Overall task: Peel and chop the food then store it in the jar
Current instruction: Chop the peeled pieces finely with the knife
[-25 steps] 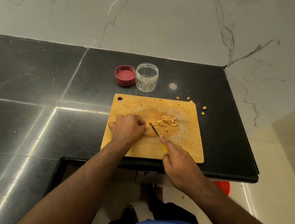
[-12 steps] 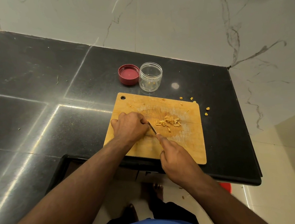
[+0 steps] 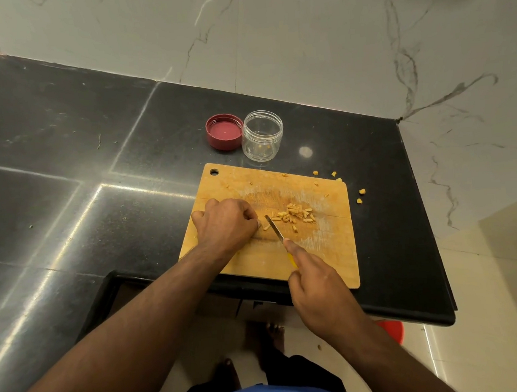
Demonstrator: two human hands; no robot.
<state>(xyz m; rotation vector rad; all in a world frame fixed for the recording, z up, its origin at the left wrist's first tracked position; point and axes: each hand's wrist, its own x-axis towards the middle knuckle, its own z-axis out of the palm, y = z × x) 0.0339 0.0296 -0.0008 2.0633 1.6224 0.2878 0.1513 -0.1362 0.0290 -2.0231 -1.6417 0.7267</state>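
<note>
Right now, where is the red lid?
In the head view the red lid lies upturned on the black counter, touching or nearly touching the left side of the clear jar, beyond the cutting board's far edge.

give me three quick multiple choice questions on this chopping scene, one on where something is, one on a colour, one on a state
1. Where does the lid lie?
A. screwed on the jar
B. on the counter, left of the jar
C. on the cutting board

2. What colour is the lid?
A. red
B. blue
C. white

3. What state is the jar in?
A. open and upright
B. closed
C. tipped on its side

Answers:
1 B: the lid rests on the black counter beside the jar, behind the cutting board.
2 A: its rim and inside are red.
3 A: the jar's mouth faces up with no lid on it, while the right hand holds the knife on the board.
</note>
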